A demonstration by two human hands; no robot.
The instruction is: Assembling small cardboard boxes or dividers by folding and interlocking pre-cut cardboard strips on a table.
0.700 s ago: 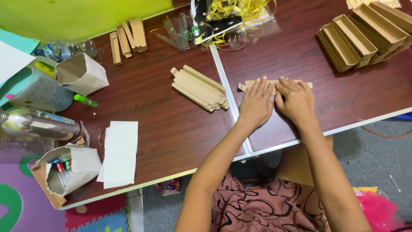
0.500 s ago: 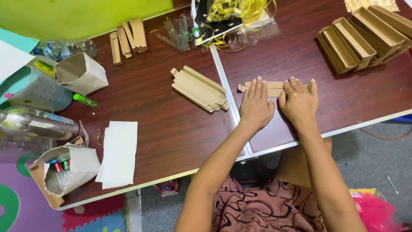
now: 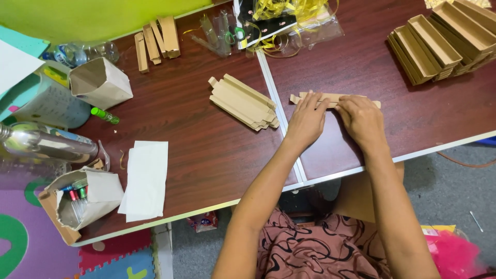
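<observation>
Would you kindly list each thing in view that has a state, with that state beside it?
Cardboard strip: flat on the table, pressed under both hands.
Left hand: palm down, fingers on the strip.
Right hand: palm down on the strip.
Flat cardboard stack: unfolded, lying loose.
Folded trays: assembled, nested in a pile.
Paper bag of markers: open, tipped on its side.

Bright even light, sharp, soft shadows, slight edge distortion
</observation>
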